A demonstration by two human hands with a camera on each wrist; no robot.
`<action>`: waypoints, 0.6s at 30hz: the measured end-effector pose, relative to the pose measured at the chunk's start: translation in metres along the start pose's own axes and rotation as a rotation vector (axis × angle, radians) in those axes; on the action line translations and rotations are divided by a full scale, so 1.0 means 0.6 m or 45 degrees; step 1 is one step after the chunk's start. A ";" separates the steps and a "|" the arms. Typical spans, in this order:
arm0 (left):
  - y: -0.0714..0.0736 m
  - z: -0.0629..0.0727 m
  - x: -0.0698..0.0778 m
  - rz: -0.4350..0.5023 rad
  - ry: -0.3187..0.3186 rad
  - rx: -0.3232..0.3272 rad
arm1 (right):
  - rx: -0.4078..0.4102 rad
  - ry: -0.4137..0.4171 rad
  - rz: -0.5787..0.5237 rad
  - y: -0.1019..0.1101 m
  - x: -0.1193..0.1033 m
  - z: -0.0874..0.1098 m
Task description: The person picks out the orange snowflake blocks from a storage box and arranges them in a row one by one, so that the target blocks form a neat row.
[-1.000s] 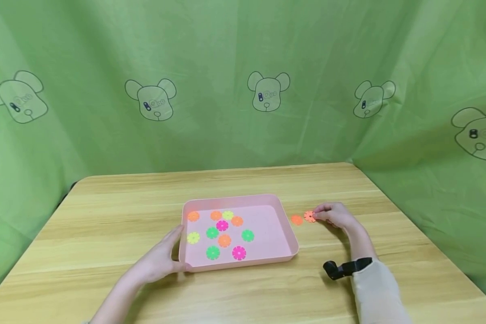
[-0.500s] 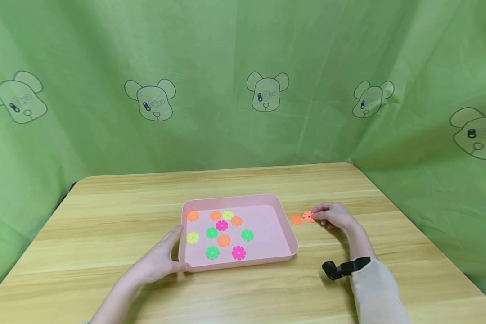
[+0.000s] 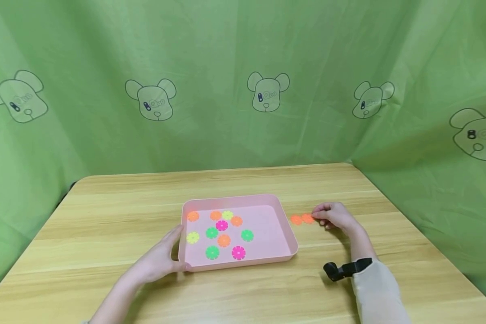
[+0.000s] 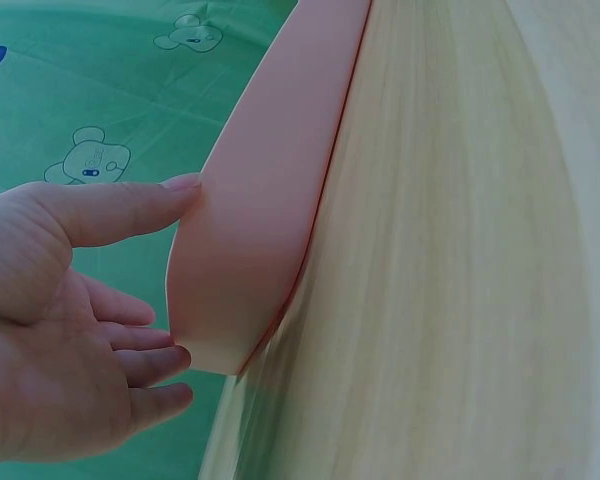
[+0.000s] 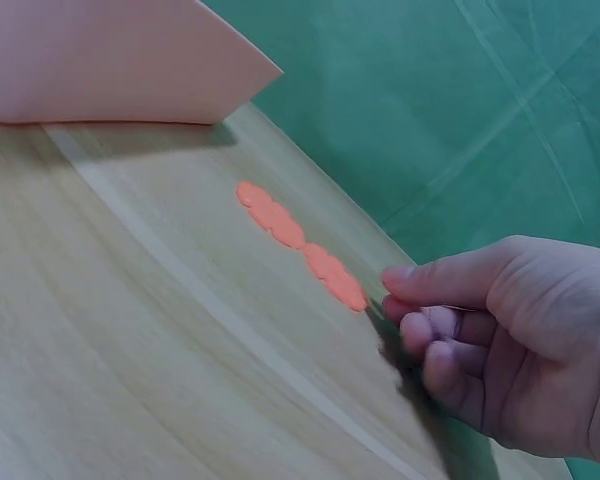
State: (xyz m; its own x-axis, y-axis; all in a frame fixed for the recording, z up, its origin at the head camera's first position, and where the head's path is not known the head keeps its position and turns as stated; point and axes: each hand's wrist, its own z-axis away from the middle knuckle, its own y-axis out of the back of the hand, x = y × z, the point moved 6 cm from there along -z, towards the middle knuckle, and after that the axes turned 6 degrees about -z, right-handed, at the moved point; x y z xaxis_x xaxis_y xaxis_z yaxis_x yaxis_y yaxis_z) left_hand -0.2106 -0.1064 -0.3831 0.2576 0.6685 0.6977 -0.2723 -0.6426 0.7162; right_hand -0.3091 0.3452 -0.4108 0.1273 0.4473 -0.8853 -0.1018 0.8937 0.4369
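At the left end of a shallow pink tray (image 3: 243,265), my left hand (image 3: 158,258) touches the wall. Its thumb reaches the rim and the other fingertips meet the wall in the left wrist view, the thumb fairly straight. Right of the tray, two orange notched plastic discs lie flat on the table: the left disc (image 3: 296,219) and the right disc (image 3: 308,218), their edges meeting or nearly so. My right hand (image 5: 520,345) is just beyond the right disc, fingers loosely bent and the thumb tip slightly apart from it, holding nothing.
Several notched discs lie in the tray, such as a pink disc (image 3: 238,253), a green disc (image 3: 247,235) and a yellow disc (image 3: 193,237). The wooden table (image 3: 117,207) backs onto a green curtain (image 3: 210,135). A black wrist strap (image 3: 346,269) circles the right wrist.
The right orange disc, earlier held tilted in my right fingers, now lies flat beside the left one, let go. My left hand and the tray have stayed put.
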 end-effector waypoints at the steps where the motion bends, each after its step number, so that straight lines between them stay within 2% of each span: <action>1: 0.000 0.000 0.000 0.001 0.001 -0.001 | 0.001 0.003 -0.007 0.000 -0.001 0.000; 8: 0.001 -0.001 0.000 0.003 0.003 -0.002 | -0.009 0.058 -0.129 -0.007 -0.021 -0.006; 18: -0.001 -0.002 -0.003 -0.004 -0.006 -0.007 | -0.052 0.181 -0.061 -0.041 -0.098 -0.009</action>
State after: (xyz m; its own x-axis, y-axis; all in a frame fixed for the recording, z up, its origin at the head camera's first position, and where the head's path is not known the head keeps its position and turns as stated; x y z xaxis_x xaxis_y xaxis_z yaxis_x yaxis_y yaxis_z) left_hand -0.2118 -0.1068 -0.3845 0.2630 0.6684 0.6957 -0.2767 -0.6386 0.7181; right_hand -0.3193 0.2968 -0.3705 -0.0077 0.3919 -0.9200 -0.1392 0.9106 0.3891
